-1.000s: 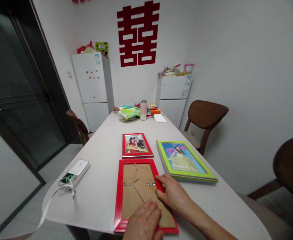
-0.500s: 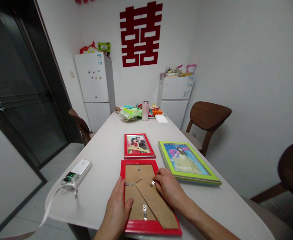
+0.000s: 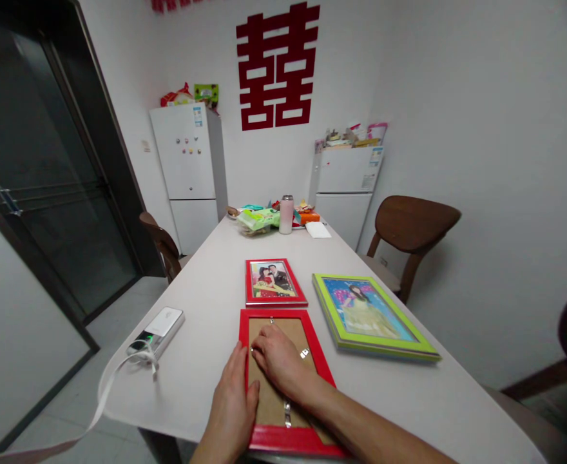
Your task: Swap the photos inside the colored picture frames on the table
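White table filled the middle of a small room, with a dark glass door at the 9 o'clock side.

1. Left zone. A power bank lay at 10 o'clock from the large red frame, well apart from it, with a white cable trailing off the table edge.
2. Left hand. It lay flat and released, palm down on the table, fingers together and pointing to 12 o'clock. It gripped nothing; its thumb side touched the frame's left rail.
3. Large red frame. It lay face down at the near edge of the table, at 3 o'clock from the left hand, with its brown backing board facing up.
4. Right hand. It rested on the board, fingers bent, tips down near the board's left edge at 9 o'clock. Whether they pinched a clip there could not be determined.
5. Progress, as a judgement. The board sat inside the rails. A metal clip at 3 o'clock and another clip at 6 o'clock were visible; whether they were locked or loose was too small to tell. The frame had not been turned face up.
6. Right zone. A small red frame with a photo lay at 12 o'clock, just beside the large one. A green frame lay at 2 o'clock, near a brown chair.
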Tool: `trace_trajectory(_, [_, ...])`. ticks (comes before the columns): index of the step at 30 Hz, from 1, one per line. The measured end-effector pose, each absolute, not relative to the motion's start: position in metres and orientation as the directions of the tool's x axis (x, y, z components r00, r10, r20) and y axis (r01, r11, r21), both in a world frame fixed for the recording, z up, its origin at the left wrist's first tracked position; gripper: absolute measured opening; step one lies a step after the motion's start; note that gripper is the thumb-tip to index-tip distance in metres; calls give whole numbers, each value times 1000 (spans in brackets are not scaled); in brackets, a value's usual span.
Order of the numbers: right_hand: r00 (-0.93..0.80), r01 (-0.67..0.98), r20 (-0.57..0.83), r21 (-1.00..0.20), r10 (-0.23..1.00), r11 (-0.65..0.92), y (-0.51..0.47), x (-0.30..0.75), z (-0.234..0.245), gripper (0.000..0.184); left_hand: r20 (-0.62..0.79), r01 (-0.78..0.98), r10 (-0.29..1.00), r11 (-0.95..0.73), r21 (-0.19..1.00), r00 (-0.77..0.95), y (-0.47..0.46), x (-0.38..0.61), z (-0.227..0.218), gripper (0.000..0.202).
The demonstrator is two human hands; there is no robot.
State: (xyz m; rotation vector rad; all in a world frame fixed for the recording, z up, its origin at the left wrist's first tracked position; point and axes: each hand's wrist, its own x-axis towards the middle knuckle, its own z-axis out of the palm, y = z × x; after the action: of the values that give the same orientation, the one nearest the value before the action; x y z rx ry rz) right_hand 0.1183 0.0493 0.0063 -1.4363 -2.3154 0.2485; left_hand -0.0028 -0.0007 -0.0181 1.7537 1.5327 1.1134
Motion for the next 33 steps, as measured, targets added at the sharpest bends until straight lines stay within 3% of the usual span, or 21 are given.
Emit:
trace_trajectory(12, [-218,890,292,-331,931,312,71,156,-4,21,249,522,968,-200,829,-25,-2,-3,-19,50])
trace_trajectory(20, [-223,888,279,-337,934,313,73,152,-1,27,234,518,972,-190,834,-20,-1,0,-17,50])
trace_trajectory(24, [-367,793,250,-420,896,442,49,167,15,30,266,563,964,-223,796,6,-3,-1,-18,49])
trace_trajectory(28, [-613,609,100,-572,784,549,13,186,29,28,264,608,964,-226,761,27,-3,0,-20,49])
trace_trajectory(33, [-612,613,87,-575,786,541,-8,184,28,16,264,652,962,-243,718,68,-1,6,-24,51])
